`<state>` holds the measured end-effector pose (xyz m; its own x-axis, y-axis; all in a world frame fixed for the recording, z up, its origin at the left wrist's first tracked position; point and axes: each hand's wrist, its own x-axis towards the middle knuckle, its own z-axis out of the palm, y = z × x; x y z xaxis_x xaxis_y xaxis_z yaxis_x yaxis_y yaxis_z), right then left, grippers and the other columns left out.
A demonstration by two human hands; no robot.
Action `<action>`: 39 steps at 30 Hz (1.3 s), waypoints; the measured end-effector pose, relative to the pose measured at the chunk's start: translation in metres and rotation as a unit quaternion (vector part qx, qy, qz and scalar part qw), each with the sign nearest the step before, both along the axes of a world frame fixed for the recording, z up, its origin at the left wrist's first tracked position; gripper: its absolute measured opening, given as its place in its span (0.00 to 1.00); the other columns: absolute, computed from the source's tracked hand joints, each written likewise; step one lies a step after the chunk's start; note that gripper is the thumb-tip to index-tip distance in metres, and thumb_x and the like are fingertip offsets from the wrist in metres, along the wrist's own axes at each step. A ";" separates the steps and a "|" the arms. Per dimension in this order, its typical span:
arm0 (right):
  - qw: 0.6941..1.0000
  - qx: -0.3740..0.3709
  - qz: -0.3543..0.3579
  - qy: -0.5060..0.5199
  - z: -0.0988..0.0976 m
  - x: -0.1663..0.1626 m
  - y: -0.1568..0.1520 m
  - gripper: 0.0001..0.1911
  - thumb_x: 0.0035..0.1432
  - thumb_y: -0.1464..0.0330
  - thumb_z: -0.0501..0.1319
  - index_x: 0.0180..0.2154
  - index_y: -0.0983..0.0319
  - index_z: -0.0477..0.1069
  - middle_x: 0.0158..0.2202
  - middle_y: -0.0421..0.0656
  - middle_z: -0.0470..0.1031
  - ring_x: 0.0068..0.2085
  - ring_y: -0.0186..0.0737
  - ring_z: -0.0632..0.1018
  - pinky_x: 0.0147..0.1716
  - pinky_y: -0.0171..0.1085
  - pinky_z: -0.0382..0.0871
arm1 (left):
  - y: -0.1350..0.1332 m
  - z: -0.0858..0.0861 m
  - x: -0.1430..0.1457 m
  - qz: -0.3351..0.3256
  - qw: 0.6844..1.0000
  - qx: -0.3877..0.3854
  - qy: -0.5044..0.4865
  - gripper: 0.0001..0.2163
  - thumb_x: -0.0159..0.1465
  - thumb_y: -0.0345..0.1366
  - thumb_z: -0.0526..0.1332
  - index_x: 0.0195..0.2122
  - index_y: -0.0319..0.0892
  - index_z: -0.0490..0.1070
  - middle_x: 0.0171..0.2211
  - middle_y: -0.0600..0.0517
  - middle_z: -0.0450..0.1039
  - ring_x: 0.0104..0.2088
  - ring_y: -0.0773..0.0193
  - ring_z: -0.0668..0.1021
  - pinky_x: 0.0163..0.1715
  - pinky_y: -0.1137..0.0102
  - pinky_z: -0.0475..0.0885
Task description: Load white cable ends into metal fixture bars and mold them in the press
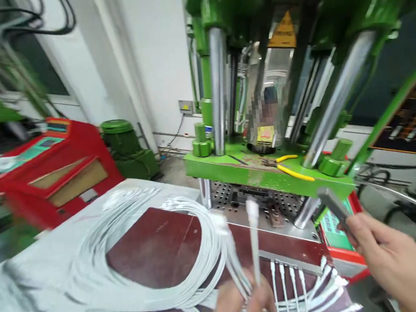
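Note:
My left hand (240,305) is at the bottom centre, fingers pinched round a bundle of white cables (144,260) that loops out to the left over a dark red board (157,244). One white cable end with a moulded plug (252,210) sticks straight up from this hand. My right hand (390,256) at the lower right is closed round a grey metal tool (332,203) that points up and left toward the green machine. A row of white cable ends (289,275) lies on the board between the two hands.
A green vertical press (268,170) with steel columns (219,86) stands right behind the board. Yellow-handled pliers (293,170) lie on its green table. A red control cabinet (58,170) is at the left, a green motor (126,144) behind it.

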<state>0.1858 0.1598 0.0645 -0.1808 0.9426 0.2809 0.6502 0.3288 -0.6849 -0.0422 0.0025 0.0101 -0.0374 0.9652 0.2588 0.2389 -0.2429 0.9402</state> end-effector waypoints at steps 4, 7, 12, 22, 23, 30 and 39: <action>0.984 -0.097 0.079 -0.124 -0.045 -0.038 -0.003 0.33 0.55 0.40 0.45 0.26 0.63 0.64 0.24 0.40 0.64 0.29 0.32 0.65 0.31 0.30 0.57 | 0.038 0.017 -0.097 0.416 0.850 0.006 0.324 0.24 0.66 0.48 0.37 0.29 0.38 0.64 0.29 0.43 0.70 0.31 0.63 0.74 0.38 0.67 0.67; 0.959 -0.155 0.113 -0.210 -0.077 -0.067 0.003 0.35 0.55 0.38 0.41 0.29 0.62 0.66 0.29 0.43 0.69 0.34 0.39 0.70 0.36 0.35 0.57 | 0.058 0.004 -0.173 0.483 0.773 -0.156 0.380 0.25 0.64 0.51 0.39 0.25 0.36 0.64 0.25 0.37 0.69 0.32 0.47 0.75 0.36 0.56 0.65; 0.937 -0.137 0.178 -0.267 -0.112 -0.094 0.019 0.28 0.59 0.44 0.46 0.45 0.61 0.62 0.37 0.46 0.73 0.43 0.50 0.74 0.39 0.41 0.61 | 0.059 -0.018 -0.212 0.392 0.762 -0.308 0.413 0.27 0.59 0.58 0.47 0.18 0.37 0.61 0.22 0.35 0.68 0.30 0.40 0.74 0.30 0.55 0.65; 0.908 0.000 0.220 -0.356 -0.128 -0.134 0.029 0.22 0.62 0.53 0.48 0.39 0.65 0.64 0.39 0.47 0.68 0.42 0.45 0.73 0.39 0.44 0.67 | 0.064 -0.021 -0.104 -0.018 0.854 0.023 0.519 0.14 0.66 0.41 0.50 0.39 0.39 0.70 0.41 0.48 0.69 0.50 0.61 0.67 0.60 0.63 0.50; 0.906 0.014 0.223 -0.360 -0.127 -0.135 0.029 0.21 0.61 0.53 0.49 0.39 0.65 0.65 0.40 0.47 0.67 0.43 0.45 0.72 0.39 0.44 0.67 | 0.064 -0.024 -0.102 -0.026 0.843 0.015 0.537 0.14 0.66 0.41 0.50 0.37 0.37 0.70 0.39 0.47 0.69 0.48 0.60 0.69 0.60 0.61 0.49; 0.899 0.041 0.237 -0.367 -0.123 -0.137 0.031 0.19 0.60 0.56 0.53 0.38 0.67 0.68 0.40 0.49 0.66 0.45 0.48 0.69 0.38 0.46 0.68 | 0.056 -0.025 -0.121 0.046 0.760 -0.067 0.645 0.18 0.67 0.37 0.46 0.28 0.36 0.72 0.31 0.46 0.68 0.37 0.59 0.71 0.54 0.55 0.54; 0.926 0.038 0.228 -0.300 -0.109 -0.110 0.032 0.21 0.63 0.54 0.49 0.45 0.63 0.67 0.45 0.45 0.66 0.48 0.40 0.67 0.46 0.38 0.63 | 0.069 -0.056 -0.117 0.041 0.739 -0.057 0.670 0.18 0.67 0.40 0.47 0.27 0.36 0.69 0.29 0.44 0.68 0.34 0.52 0.70 0.43 0.57 0.60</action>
<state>0.0761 0.1915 -0.0447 -0.6993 0.7120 0.0632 0.6883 0.6945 -0.2095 -0.1594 0.0715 -0.0457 0.1200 0.9922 0.0340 0.9833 -0.1141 -0.1415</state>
